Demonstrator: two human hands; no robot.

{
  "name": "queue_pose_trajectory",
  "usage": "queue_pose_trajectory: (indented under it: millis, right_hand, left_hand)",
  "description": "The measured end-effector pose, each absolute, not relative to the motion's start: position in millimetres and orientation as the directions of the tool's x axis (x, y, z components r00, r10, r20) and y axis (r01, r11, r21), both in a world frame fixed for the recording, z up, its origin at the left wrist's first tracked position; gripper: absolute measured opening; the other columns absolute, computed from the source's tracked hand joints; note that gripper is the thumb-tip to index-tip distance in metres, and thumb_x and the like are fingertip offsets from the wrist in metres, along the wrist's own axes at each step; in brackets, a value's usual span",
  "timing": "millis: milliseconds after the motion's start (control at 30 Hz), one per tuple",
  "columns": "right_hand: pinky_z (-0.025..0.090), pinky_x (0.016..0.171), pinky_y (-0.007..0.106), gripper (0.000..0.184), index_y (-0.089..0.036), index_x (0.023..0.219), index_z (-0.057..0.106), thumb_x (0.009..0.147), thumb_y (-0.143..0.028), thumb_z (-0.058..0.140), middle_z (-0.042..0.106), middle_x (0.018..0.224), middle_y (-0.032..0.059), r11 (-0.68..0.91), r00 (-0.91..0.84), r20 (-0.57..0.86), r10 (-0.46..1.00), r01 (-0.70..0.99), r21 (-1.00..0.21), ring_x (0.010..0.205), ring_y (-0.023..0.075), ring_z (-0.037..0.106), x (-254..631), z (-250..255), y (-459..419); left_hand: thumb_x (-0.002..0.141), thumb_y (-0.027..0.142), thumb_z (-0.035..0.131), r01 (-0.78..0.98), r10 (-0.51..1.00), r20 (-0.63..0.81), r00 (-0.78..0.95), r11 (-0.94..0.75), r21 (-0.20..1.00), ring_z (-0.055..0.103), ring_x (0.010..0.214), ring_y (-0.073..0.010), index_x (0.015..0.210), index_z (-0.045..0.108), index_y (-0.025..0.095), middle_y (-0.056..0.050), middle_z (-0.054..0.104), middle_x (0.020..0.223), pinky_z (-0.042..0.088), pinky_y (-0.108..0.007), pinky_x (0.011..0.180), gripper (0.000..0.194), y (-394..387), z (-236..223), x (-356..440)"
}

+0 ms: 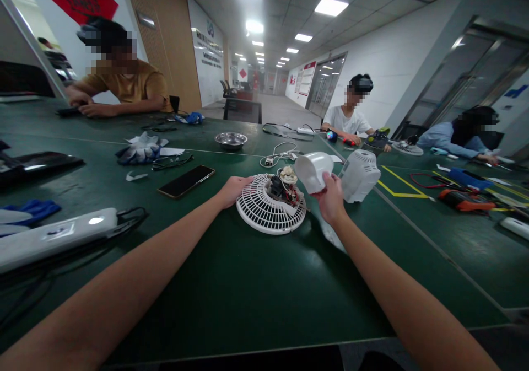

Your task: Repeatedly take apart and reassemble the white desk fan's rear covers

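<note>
A white round fan grille point(264, 212) lies flat on the green table point(256, 294), with an exposed motor and wires point(284, 186) on top of it. My left hand point(232, 190) rests on the grille's left edge. My right hand point(330, 199) holds a white curved plastic housing piece point(313, 170) just above and to the right of the motor. A white vented fan body point(359, 175) stands right behind that hand.
A black phone point(185, 181), gloves point(140, 148), a metal bowl point(230, 139) and a white cable point(279, 154) lie beyond the grille. A white power strip point(53, 236) sits at left. Tools point(465, 199) lie at right. Three other people sit at the table's far sides.
</note>
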State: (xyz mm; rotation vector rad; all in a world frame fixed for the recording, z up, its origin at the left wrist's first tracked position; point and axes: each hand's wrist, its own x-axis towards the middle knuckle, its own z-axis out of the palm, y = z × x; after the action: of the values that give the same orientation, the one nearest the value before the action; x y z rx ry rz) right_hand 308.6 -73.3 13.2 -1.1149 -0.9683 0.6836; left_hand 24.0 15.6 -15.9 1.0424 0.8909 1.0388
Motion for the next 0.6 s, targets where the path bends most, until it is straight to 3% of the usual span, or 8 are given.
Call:
queue_pose_trajectory:
  millis: [133, 233, 367, 467, 533, 600]
  right_hand:
    - [0.057, 0.092, 0.054, 0.082, -0.031, 0.145, 0.038, 0.077, -0.053, 0.079, 0.070, 0.112, 0.0068, 0.420, 0.142, 0.505, 0.851, 0.392, -0.818, 0.096, 0.0290, 0.069, 279.0, 22.2, -96.7]
    - [0.049, 0.104, 0.063, 0.087, -0.032, 0.147, 0.042, 0.072, -0.047, 0.085, 0.067, 0.124, 0.0101, 0.470, -0.052, 0.543, 0.838, 0.574, -0.671, 0.109, 0.0343, 0.065, 272.2, 25.7, -106.6]
    - [0.048, 0.103, 0.064, 0.086, -0.032, 0.150, 0.039, 0.076, -0.046, 0.082, 0.063, 0.136, 0.0118, 0.451, -0.040, 0.545, 0.837, 0.614, -0.647, 0.114, 0.0359, 0.064, 276.5, 26.5, -106.4]
    - [0.046, 0.106, 0.065, 0.088, -0.031, 0.151, 0.039, 0.076, -0.046, 0.082, 0.062, 0.138, 0.0122, 0.457, -0.055, 0.561, 0.826, 0.647, -0.610, 0.121, 0.0383, 0.061, 280.9, 27.8, -105.4]
    - [0.044, 0.108, 0.065, 0.088, -0.032, 0.152, 0.040, 0.076, -0.047, 0.082, 0.063, 0.139, 0.0117, 0.483, -0.097, 0.571, 0.815, 0.659, -0.577, 0.126, 0.0393, 0.059, 282.4, 29.5, -106.2]
    - [0.043, 0.110, 0.065, 0.087, -0.032, 0.152, 0.040, 0.077, -0.049, 0.081, 0.063, 0.140, 0.0112, 0.501, -0.134, 0.569, 0.812, 0.661, -0.559, 0.128, 0.0392, 0.059, 282.9, 31.4, -107.7]
  left_hand:
    - [0.090, 0.025, 0.074, -0.206, 0.958, -0.084, 0.274, 0.143, 0.968, 0.074, 0.072, -0.0188, 0.083, 0.076, 0.011, -0.012, 0.078, 0.082, 0.060, -0.032, 0.074, 0.016, 14.6, -15.8, 23.3]
    - [0.088, 0.030, 0.076, -0.151, 0.959, -0.076, 0.272, 0.121, 0.981, 0.074, 0.075, -0.0214, 0.082, 0.076, 0.011, -0.012, 0.078, 0.084, 0.059, -0.035, 0.075, 0.019, 14.6, -16.2, 22.2]
    - [0.083, 0.031, 0.077, -0.009, 0.976, 0.063, 0.208, -0.062, 0.998, 0.073, 0.107, -0.0290, 0.101, 0.076, 0.013, -0.016, 0.078, 0.111, 0.054, -0.041, 0.096, 0.025, 13.1, -12.8, 19.4]
    - [0.081, 0.023, 0.074, 0.139, 0.917, 0.312, 0.248, -0.352, 0.925, 0.054, 0.139, -0.0302, 0.121, 0.073, 0.020, -0.012, 0.063, 0.144, 0.037, -0.044, 0.118, 0.040, 5.5, -2.3, 18.6]
    - [0.079, 0.018, 0.071, 0.151, 0.828, 0.410, 0.382, -0.494, 0.856, 0.048, 0.144, -0.0301, 0.125, 0.073, 0.025, -0.008, 0.060, 0.149, 0.031, -0.045, 0.122, 0.047, -1.8, 7.7, 20.5]
    - [0.077, 0.016, 0.071, 0.144, 0.738, 0.438, 0.513, -0.577, 0.804, 0.057, 0.133, -0.0331, 0.125, 0.074, 0.025, -0.010, 0.069, 0.137, 0.034, -0.049, 0.119, 0.049, -8.2, 18.2, 24.0]
